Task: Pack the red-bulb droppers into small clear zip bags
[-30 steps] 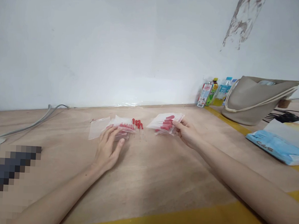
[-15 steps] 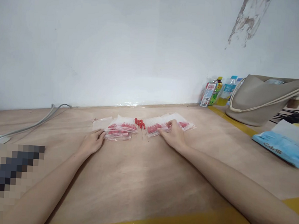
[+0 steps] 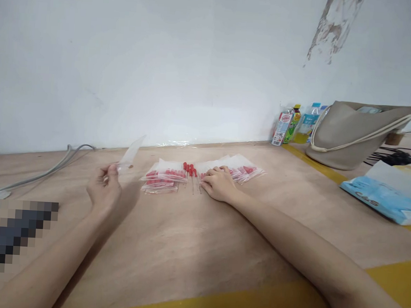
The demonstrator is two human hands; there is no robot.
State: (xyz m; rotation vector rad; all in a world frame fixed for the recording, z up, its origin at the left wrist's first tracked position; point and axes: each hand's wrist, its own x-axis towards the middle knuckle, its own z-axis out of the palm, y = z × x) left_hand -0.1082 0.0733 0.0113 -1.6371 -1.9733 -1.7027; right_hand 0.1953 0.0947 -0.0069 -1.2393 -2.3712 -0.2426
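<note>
My left hand (image 3: 105,185) is raised off the table at the left, thumb and fingertips pinched on a small clear plastic bag (image 3: 131,153). The bag stands up from the fingers. To the right, my right hand (image 3: 219,182) lies palm down with its fingers apart over the right group of zip bags (image 3: 246,171). Its fingertips are close to several loose red-headed pieces with thin metal leads (image 3: 191,169). Another group of zip bags with red pieces inside (image 3: 164,179) lies between the hands. Whatever is under my right palm is hidden.
At the back right stand a carton (image 3: 281,129), drink bottles (image 3: 306,127) and a grey-beige bag (image 3: 356,135). A blue tissue pack (image 3: 380,195) lies at the right. A grey cable (image 3: 60,161) runs along the left. The wall closes off the table's back edge.
My left hand has lifted a clear bag from the left side of the pile and moved left with it. My right hand has shifted left, towards the loose red pieces.
</note>
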